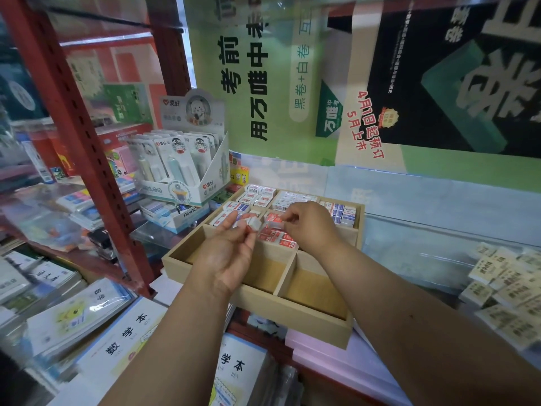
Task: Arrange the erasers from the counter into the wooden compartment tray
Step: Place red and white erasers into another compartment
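Note:
The wooden compartment tray [316,319] sits in the middle of the counter. Its far compartments hold rows of wrapped erasers [259,196], and the middle one holds red-and-white erasers [276,237]. The two near compartments are bare. My left hand [227,256] hovers over the tray, palm up, holding several white erasers [251,224] at the fingertips. My right hand [310,225] pinches one red-and-white eraser [274,220] over the middle compartment. A pile of yellowish wrapped erasers [509,291] lies on the counter at the far right.
A red metal shelf post [87,148] stands to the left. A white display box of correction tapes [181,171] stands behind the tray's left corner. Exercise books [117,341] lie stacked at the front left, a pink pad [336,358] under the tray. Posters cover the back wall.

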`<state>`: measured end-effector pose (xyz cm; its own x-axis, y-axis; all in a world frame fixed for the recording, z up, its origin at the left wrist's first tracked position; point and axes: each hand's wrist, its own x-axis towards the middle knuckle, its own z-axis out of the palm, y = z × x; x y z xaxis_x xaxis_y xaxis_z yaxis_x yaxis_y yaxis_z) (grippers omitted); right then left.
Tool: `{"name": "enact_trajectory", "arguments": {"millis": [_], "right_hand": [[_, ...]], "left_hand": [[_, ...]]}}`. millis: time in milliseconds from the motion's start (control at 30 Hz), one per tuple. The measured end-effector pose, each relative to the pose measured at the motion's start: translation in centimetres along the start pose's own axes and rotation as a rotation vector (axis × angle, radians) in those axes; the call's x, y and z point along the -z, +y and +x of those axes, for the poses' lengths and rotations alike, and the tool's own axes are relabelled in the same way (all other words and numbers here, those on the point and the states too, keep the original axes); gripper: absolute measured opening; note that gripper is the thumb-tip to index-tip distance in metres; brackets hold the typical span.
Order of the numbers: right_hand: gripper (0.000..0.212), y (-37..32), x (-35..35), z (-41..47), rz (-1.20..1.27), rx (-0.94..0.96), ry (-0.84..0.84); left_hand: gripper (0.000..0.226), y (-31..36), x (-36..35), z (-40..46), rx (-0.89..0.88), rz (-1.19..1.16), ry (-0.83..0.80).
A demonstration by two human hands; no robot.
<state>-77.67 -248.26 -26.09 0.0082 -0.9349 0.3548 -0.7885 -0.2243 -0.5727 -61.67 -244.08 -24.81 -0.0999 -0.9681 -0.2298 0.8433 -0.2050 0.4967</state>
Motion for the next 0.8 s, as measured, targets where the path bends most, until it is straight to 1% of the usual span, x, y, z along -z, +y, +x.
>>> {"name": "enact_trajectory", "arguments": {"millis": [67,133,233,400,500,600,633,667,700,800], "right_hand": [[0.01,0.04,-0.08,0.16,-0.022,0.004,-0.041],[0.01,-0.03,-0.15,0.26,-0.041,0.01,-0.07],[0.014,-0.11,-0.27,0.22,-0.057,0.055,-0.059],[0.025,0.0,-0.48,0.18,-0.097,0.099,-0.006],[0.025,0.07,-0.25,0.24,-0.094,0.09,0.009],[0.023,0.24,-0.52,0.43,-0.167,0.102,-0.07],[0.019,0.21,-0.64,0.42,-0.18,0.107,-0.084],[0.014,0.2,-0.68,0.42,-0.167,0.101,-0.083],[0.014,0.11,-0.59,0.37,-0.136,0.092,-0.075],[0.022,-0.05,-0.26,0.26,-0.006,0.059,-0.063]], "left_hand": [[0.018,-0.01,-0.2,-0.27,-0.021,-0.015,0.0],[0.018,0.01,-0.16,-0.46,-0.022,-0.041,-0.021],[0.015,0.07,-0.02,-0.69,-0.013,-0.053,-0.049],[0.017,-0.01,0.32,-0.28,-0.031,0.069,-0.049],[0.017,-0.11,0.46,0.02,-0.032,0.132,-0.03],[0.017,-0.23,0.47,0.02,-0.025,0.13,-0.042],[0.016,-0.25,0.46,0.02,-0.023,0.121,-0.049],[0.016,-0.25,0.49,0.03,-0.023,0.114,-0.054],[0.016,-0.24,0.49,0.04,-0.024,0.107,-0.058],[0.016,-0.22,0.56,0.14,-0.023,0.097,-0.057]]}}
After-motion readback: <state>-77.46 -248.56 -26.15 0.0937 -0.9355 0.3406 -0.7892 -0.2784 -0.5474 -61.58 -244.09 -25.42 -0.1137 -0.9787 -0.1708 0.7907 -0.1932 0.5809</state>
